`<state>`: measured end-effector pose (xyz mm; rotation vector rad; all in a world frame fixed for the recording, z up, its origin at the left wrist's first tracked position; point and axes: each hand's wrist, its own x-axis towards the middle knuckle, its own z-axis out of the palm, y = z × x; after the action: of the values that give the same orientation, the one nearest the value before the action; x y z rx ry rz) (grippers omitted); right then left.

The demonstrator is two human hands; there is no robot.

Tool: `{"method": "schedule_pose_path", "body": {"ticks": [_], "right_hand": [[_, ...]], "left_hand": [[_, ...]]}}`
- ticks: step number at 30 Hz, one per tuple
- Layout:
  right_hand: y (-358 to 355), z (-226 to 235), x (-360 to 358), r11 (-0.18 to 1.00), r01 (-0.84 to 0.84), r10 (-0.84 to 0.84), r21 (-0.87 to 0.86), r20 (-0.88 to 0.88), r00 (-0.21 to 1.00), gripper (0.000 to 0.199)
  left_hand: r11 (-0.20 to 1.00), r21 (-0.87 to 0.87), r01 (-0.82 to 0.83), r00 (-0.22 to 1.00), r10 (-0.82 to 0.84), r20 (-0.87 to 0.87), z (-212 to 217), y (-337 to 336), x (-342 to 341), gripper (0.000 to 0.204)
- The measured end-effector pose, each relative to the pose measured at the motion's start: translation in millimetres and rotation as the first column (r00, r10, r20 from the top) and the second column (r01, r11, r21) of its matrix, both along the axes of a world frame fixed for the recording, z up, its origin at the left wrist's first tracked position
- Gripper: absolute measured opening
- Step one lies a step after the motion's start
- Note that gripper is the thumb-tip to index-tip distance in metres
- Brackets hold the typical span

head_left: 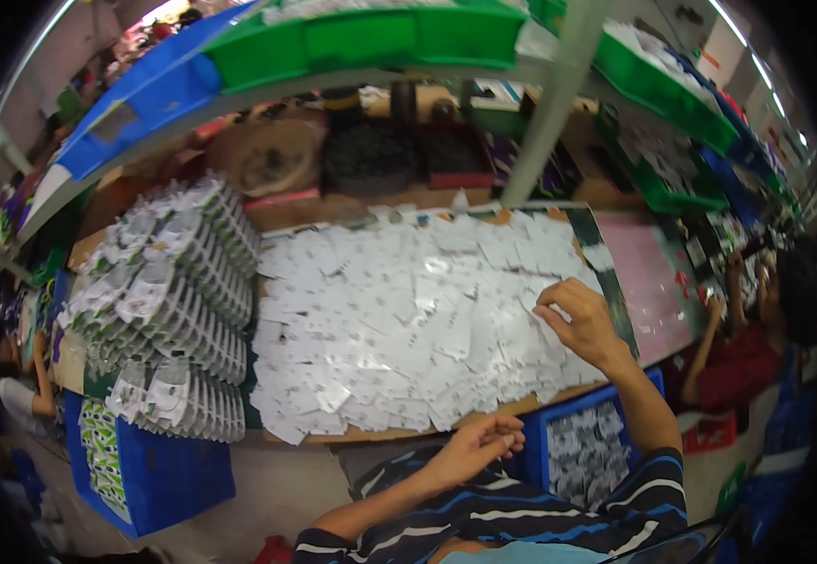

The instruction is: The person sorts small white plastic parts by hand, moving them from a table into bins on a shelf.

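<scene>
Small white printed slips point(380, 320) cover most of the table in a loose, overlapping layer. Above their right part is my right hand point(577, 324), its thumb and fingers drawn together in a pinch. Whatever may be between the fingertips is too small to make out against the white. My left hand point(479, 446) hovers at the front edge of the table, fingers loosely curved and a little apart, with nothing visible in it. Tall stacks of white-and-green carded packs point(173, 291) stand on the left side of the table.
A blue crate point(540, 451) of small grey packs sits by my right forearm. Another blue bin point(169, 475) stands below the stacks. Green trays point(361, 42) line a shelf above, held by a grey post point(554, 103). Co-workers sit at both sides, one in a dark red sleeve point(732, 371).
</scene>
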<state>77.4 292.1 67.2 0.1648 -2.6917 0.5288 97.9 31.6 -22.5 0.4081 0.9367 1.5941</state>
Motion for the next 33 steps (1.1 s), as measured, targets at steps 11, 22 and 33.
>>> {"method": "schedule_pose_path", "body": {"ticks": [11, 22, 33], "right_hand": [[-52, 214, -212, 0.986, -0.102, 0.162, 0.133, -0.598, 0.785, 0.035], [-64, 249, -389, 0.918, -0.08, -0.058, 0.388, 0.333, 0.941, 0.081], [-83, 260, -375, 0.884, -0.065, -0.115, 0.464, 0.35, 0.93, 0.063]], "left_hand": [[0.984, -0.1, -0.146, 0.989, 0.142, -0.046, -24, -22, -23, 0.032], [0.975, -0.024, -0.22, 0.943, 0.206, -0.262, -23, -53, -60, 0.031], [0.964, 0.031, -0.263, 0.963, 0.261, 0.069, -68, -56, -70, 0.032]]}}
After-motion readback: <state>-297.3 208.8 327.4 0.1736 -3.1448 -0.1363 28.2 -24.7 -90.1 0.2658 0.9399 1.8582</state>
